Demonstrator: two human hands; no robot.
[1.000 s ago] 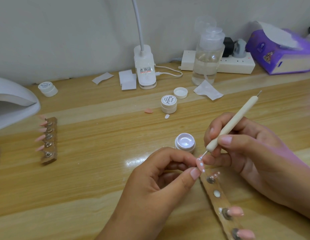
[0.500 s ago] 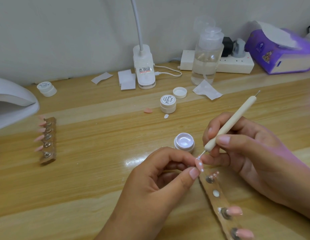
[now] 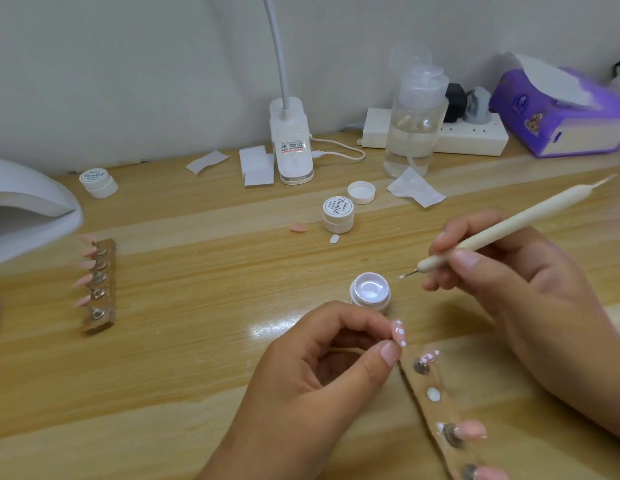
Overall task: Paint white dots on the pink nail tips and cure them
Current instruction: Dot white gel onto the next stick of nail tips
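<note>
My left hand pinches a pink nail tip with white dots between thumb and forefinger. My right hand grips a cream dotting tool; its metal point carries a white bead and hovers just right of the open white gel pot, well above the nail tip. A wooden holder strip lies below my hands with one dotted tip and plain pink tips. A second holder strip with several pink tips lies beside the white curing lamp at the left.
On the wooden table stand a closed gel pot, a loose lid, another pot, a clip lamp base, a pump bottle, a power strip, a purple tissue pack and paper scraps.
My right hand has lifted the dotting tool off the nail tip, up and to the right, so its point now hangs beside the open pot. My left hand keeps holding the tip.
</note>
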